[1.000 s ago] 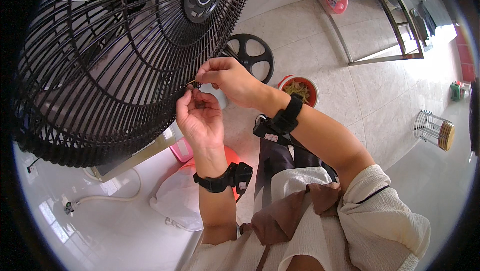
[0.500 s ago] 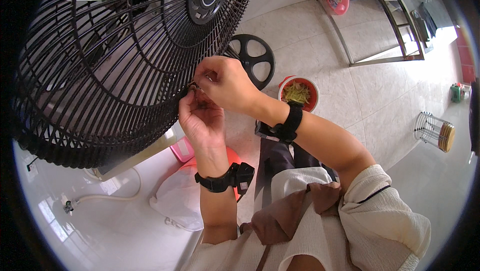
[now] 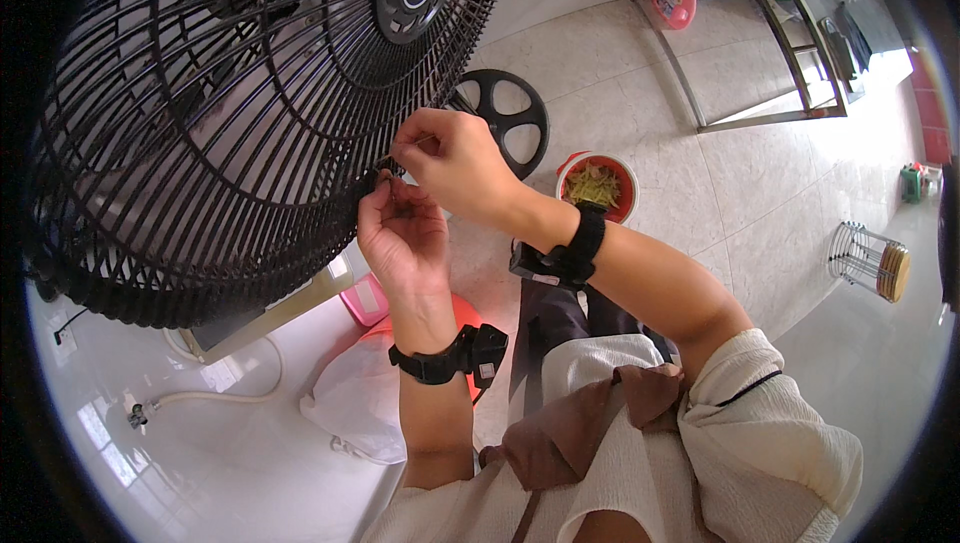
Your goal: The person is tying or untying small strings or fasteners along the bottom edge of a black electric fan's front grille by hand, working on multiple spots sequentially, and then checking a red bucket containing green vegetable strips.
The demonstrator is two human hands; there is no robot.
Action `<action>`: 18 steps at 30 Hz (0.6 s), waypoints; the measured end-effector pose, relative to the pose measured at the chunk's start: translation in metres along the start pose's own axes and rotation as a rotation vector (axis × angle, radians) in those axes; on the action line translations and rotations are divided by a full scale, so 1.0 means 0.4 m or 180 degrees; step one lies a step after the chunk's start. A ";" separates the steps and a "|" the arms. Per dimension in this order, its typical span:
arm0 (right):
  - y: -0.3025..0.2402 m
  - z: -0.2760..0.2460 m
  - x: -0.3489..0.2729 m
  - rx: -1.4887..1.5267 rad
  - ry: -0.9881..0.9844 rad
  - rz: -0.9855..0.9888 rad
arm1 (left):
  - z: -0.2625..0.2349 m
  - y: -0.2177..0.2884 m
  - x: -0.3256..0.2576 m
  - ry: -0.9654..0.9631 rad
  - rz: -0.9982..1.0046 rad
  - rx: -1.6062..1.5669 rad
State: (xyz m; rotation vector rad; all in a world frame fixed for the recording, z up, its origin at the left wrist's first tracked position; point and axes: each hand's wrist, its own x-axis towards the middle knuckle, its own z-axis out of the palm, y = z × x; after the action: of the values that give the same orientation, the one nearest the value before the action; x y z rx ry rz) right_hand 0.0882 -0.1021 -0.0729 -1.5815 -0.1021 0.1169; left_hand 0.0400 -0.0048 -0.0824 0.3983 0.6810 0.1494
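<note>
A large black fan (image 3: 270, 143) with a wire cage fills the upper left, its round hub badge facing me. Both my hands meet at the cage's near right rim. My right hand (image 3: 455, 163) is closed in a pinch there, with a thin thing barely showing at its fingertips. Just below it, my left hand (image 3: 408, 238) has its palm turned up. Its thumb and fingers are pressed together against the rim, and what they grip is too small to make out. Black straps with small boxes sit on both wrists.
Behind my hands stands the fan's round black base (image 3: 510, 128). A red-rimmed bucket (image 3: 630, 188) with green scraps sits on the tiled floor. Further right are a metal-framed table (image 3: 770, 123) and stacked stools (image 3: 870, 263). A white bag (image 3: 355, 398) lies lower left, near a hose (image 3: 215, 398).
The fan cage has shifted slightly upward. My right hand's fingertips have drawn a little away from the left fingertips. My left hand stays nearly in place.
</note>
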 end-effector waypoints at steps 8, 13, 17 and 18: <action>0.008 0.012 0.008 -0.0018 -0.0187 0.0018 | 0.008 -0.001 -0.008 0.0086 0.0034 0.0015; 0.025 0.002 0.019 0.1202 -0.0644 0.1230 | -0.001 0.009 -0.007 -0.0058 -0.0056 -0.0019; 0.039 -0.010 0.019 0.1432 -0.0723 0.1399 | -0.002 0.008 -0.006 -0.0019 -0.0032 -0.0064; 0.042 -0.010 0.019 0.1453 -0.0726 0.1359 | -0.003 0.009 -0.004 -0.0021 -0.0034 -0.0063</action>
State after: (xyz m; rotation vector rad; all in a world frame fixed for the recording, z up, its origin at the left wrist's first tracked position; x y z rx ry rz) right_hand 0.0961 -0.1052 -0.0898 -1.1091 0.0830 0.6127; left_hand 0.0378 -0.0016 -0.0810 0.3760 0.6745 0.1445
